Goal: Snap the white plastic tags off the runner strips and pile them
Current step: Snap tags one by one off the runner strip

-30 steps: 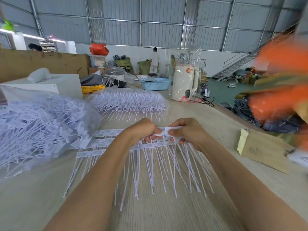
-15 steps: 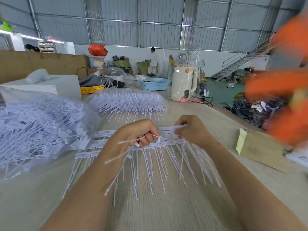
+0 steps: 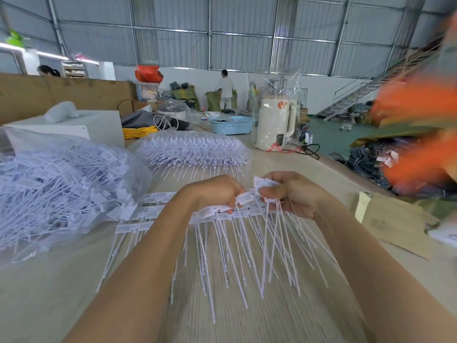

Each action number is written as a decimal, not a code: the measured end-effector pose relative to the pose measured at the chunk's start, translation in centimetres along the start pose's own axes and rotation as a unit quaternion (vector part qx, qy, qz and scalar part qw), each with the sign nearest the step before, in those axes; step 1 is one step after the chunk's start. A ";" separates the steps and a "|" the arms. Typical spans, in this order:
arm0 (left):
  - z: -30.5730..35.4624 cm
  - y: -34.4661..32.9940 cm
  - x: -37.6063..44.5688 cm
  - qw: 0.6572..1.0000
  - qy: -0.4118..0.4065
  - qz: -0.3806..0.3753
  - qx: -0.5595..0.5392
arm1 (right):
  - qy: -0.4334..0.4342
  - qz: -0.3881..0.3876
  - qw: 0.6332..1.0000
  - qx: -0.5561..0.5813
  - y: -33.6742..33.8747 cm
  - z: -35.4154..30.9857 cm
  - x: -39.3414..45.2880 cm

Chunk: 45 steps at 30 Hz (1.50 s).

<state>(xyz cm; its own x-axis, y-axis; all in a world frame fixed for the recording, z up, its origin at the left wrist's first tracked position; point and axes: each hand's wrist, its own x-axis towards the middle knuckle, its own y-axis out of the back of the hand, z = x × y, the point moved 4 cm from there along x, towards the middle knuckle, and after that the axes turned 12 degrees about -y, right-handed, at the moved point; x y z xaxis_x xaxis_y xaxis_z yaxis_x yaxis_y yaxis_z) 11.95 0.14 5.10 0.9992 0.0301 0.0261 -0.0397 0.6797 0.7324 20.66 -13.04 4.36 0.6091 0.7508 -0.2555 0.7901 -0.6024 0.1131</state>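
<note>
Since half a second ago the right hand point(image 3: 294, 194) has lifted a little and now shows a bunched cluster of torn-off white tags point(image 3: 264, 184) pinched at its fingertips, their thin tails hanging down toward the desk point(image 3: 49, 293), while the loose tails that stuck out sideways from the left hand point(image 3: 212, 191) have gone. Both hands are curled tight on the runner strip point(image 3: 215, 212), the left gripping its row of small rectangular tag heads, the right just beside it, knuckles nearly meeting. White, flat heads sit side by side along the strip, each with a long needle-thin tail fanning down over the pale wood grain. More strips point(image 3: 138, 226) lie flat under the left forearm. To the left sits a clear bag of loose tags point(image 3: 61, 179) (heaped in a tangle); behind the hands, another clear bag of tags in neat rows point(image 3: 193, 151). Farther back stand a cream kettle in cellophane point(image 3: 275, 125) and a blue basket point(image 3: 231, 125). Brown cardboard point(image 3: 395, 224) lies at right under an orange blur point(image 3: 420, 134). Print on the tag heads is too small to read.
</note>
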 end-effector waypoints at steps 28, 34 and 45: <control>-2.1 0.3 0.4 0.985 0.049 0.097 -0.137 | 0.099 0.107 0.981 -0.128 -1.9 -0.6 -0.2; -2.5 0.0 0.0 0.946 0.106 0.010 -0.307 | 0.132 0.190 0.956 -0.182 -0.1 -0.5 0.0; -0.1 -0.3 -1.1 0.987 0.068 -0.033 -0.143 | 0.021 0.029 0.994 0.106 1.5 -0.4 -0.2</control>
<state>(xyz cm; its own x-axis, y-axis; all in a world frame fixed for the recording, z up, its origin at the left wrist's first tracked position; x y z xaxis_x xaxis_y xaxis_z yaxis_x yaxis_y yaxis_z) 10.85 -0.03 4.78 0.9906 0.0644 -0.1210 0.0060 0.8616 0.5075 21.69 -13.99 4.98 0.6596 0.7207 -0.2132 0.7234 -0.6857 -0.0801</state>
